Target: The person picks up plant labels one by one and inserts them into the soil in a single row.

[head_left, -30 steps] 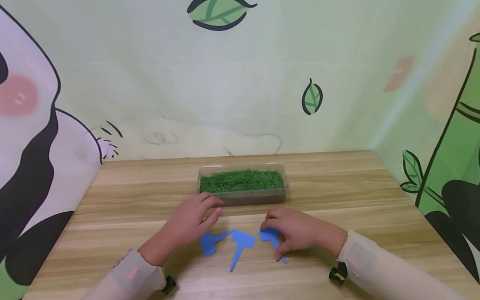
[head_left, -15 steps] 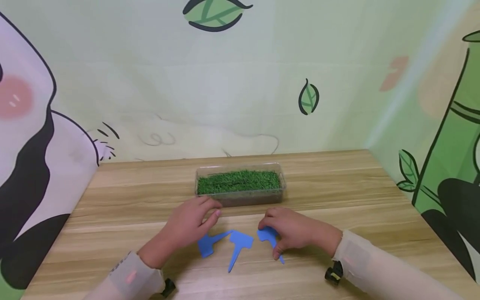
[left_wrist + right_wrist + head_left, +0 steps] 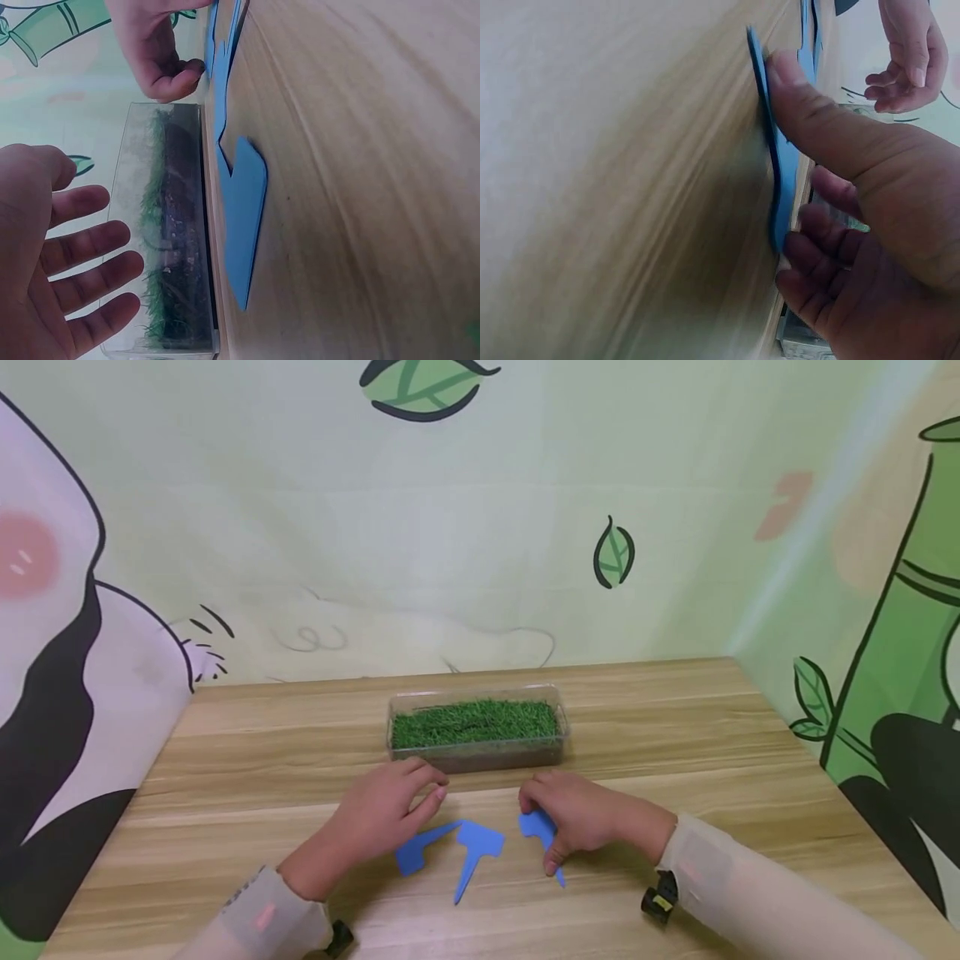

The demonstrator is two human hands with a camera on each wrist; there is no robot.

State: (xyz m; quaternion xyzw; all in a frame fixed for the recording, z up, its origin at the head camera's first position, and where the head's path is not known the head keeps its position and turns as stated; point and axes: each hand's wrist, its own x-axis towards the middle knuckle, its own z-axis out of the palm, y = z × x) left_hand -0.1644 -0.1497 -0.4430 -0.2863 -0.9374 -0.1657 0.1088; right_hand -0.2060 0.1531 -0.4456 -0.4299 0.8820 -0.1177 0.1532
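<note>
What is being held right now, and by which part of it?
The rightmost blue tag, held by its broad head and stem in the right grip; the left grip holds nothing.

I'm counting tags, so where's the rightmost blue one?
In the head view, the rightmost blue tag is in the right hand, right of the middle blue tag.

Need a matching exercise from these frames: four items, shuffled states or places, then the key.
1. Left hand
2. Right hand
3. Clear tub
4. Middle blue tag

A. Contains green grass
B. Lies on the wood table, stem toward the person
C. Holds nothing
D. Grips the rightmost blue tag

Pairs: 1-C, 2-D, 3-A, 4-B
</note>
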